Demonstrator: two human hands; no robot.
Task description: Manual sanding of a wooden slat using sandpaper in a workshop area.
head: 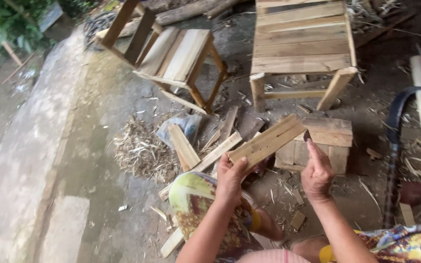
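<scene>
Shavings pile point(140, 151): on the ground, left of the loose planks.
Left hand point(231, 176): closed around the lower end of the wooden slat point(268, 141).
Slat: held tilted above the ground, before a small wooden box point(323, 143).
Right hand point(316, 171): fingers raised by the slat's upper end; grip unclear.

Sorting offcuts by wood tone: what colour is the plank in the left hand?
Pale yellowish tan, raw wood with lengthwise grooves; the plank, gripped by the left hand, shows in the head view.

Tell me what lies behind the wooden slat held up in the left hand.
Behind the wooden slat, gripped by the left hand, sits a small wooden box on the ground. The slat covers the box's left part; the right hand hides some of its front.
</scene>
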